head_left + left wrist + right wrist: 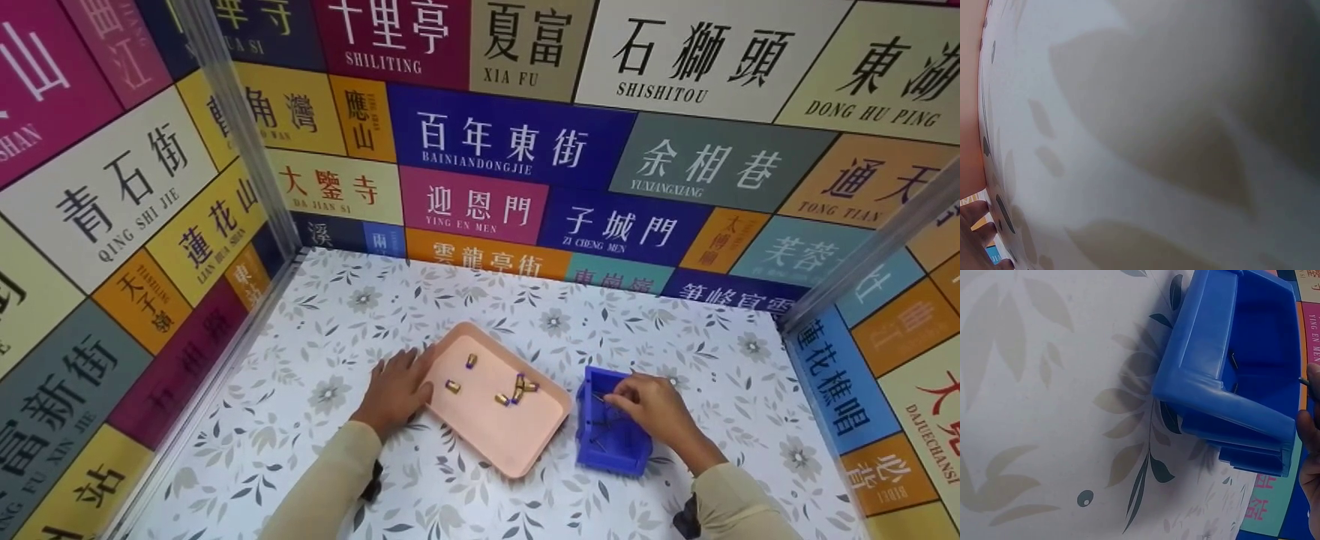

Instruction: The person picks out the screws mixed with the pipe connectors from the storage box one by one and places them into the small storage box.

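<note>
My left hand (394, 391) lies at the left edge of a shallow pink tray (495, 450), its fingers spread and relaxed along the rim. In the left wrist view, only some fingers (982, 230) show at the lower left corner. Several short gold cylinders (453, 387) with purple ends lie scattered in the tray. Over a blue plastic bin (613, 463), my right hand (651, 405) pinches a thin dark rod (1303, 381) between thumb and fingertips. More thin dark rods (1233, 359) lie on the bin's floor.
The tray and bin stand side by side on a white table (315, 465) with a grey leaf and flower pattern. Panels with colourful place-name signs (517, 135) rise behind and on both sides. Clear strips (262, 165) run along the corners.
</note>
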Motion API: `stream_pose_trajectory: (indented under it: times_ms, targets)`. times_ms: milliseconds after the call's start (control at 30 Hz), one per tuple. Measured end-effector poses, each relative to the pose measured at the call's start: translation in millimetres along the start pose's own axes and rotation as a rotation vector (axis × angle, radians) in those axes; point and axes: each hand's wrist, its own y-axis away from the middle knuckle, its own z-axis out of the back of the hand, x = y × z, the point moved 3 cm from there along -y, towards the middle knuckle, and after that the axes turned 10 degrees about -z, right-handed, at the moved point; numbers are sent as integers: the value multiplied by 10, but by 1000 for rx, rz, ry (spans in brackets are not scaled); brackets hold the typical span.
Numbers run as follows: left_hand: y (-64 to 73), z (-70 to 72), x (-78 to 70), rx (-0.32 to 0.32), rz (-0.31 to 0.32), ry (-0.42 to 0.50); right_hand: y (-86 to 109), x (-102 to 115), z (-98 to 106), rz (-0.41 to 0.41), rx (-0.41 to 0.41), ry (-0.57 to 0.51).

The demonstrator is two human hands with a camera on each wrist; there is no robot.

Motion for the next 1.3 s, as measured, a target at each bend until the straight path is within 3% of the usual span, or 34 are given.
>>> stream_pose_trajectory:
  times_ms: [633,800,1033,1200,1300]
  targets:
    - [-34,-43,-4,11,18,-10,6,-57,-12,9,-20,-20]
    - [-54,-44,-25,18,4,26,-15,-92,34,4,-62,-16]
    - [-109,28,-12,41,27,106,-107,-164,112,1,-95,32]
    - [-215,155,-43,14,39,179,-180,-248,162,-29,-93,103]
    - [-307,228,-67,19,69,142,-272,-269,204,-54,-82,146]
